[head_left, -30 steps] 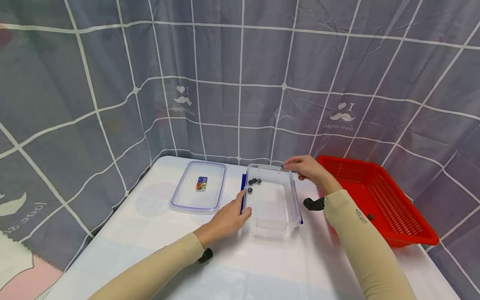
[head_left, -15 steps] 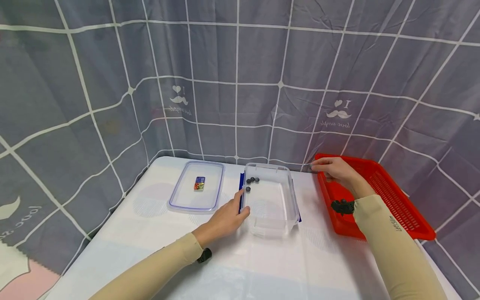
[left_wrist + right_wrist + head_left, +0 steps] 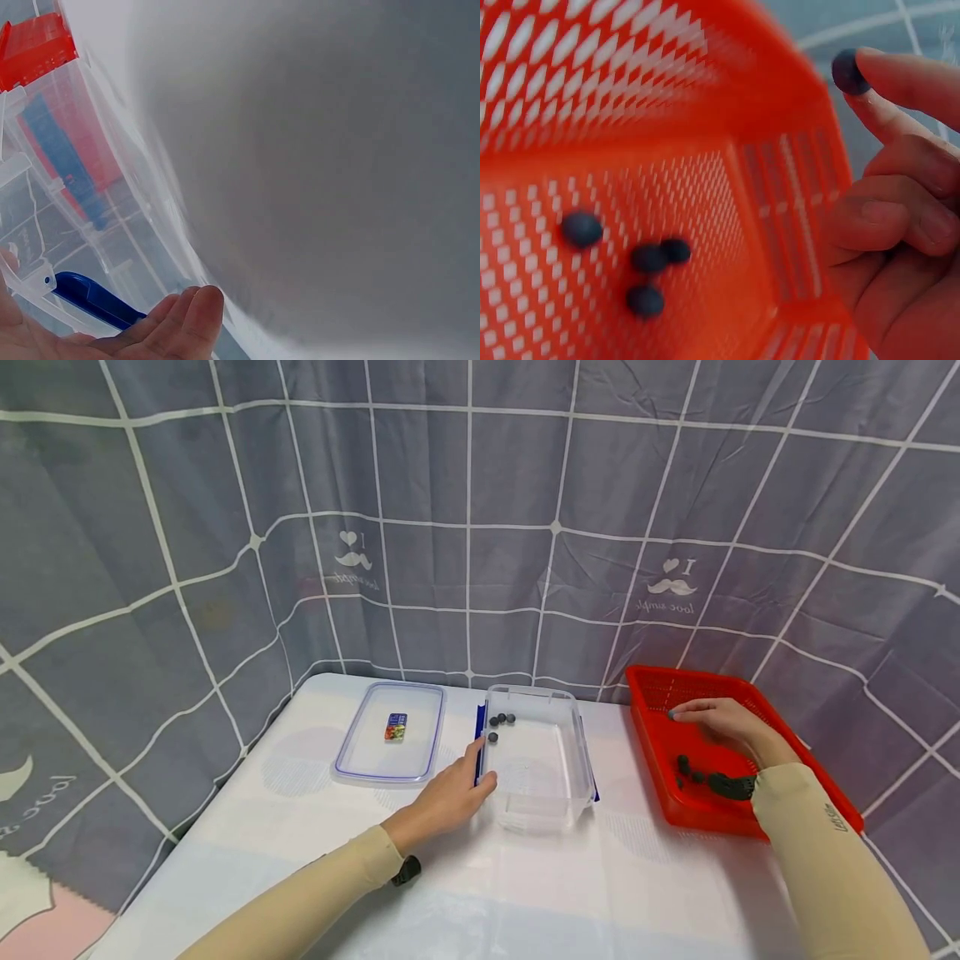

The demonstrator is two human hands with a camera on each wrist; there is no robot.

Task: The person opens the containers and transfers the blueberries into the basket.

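My right hand (image 3: 720,723) is over the red plastic basket (image 3: 658,760), pinching one blueberry (image 3: 849,73) between thumb and index finger. Below it, several dark blueberries (image 3: 649,259) lie on the basket floor. My left hand (image 3: 446,793) rests against the left side of a clear plastic food box (image 3: 543,760), its fingers fairly straight beside a blue latch (image 3: 94,300). Inside the box, toward its far left, sit several blueberries (image 3: 502,718). The box stands without its lid.
A clear lid (image 3: 375,752) with a blue seal and a colourful label (image 3: 396,727) lies on the white-covered table (image 3: 525,893), left of the box. A grey grid-patterned curtain (image 3: 420,560) hangs behind the table.
My right hand has moved rightward from the box's far edge to over the basket, holding the blueberry throughout. My left hand has stayed at the box.
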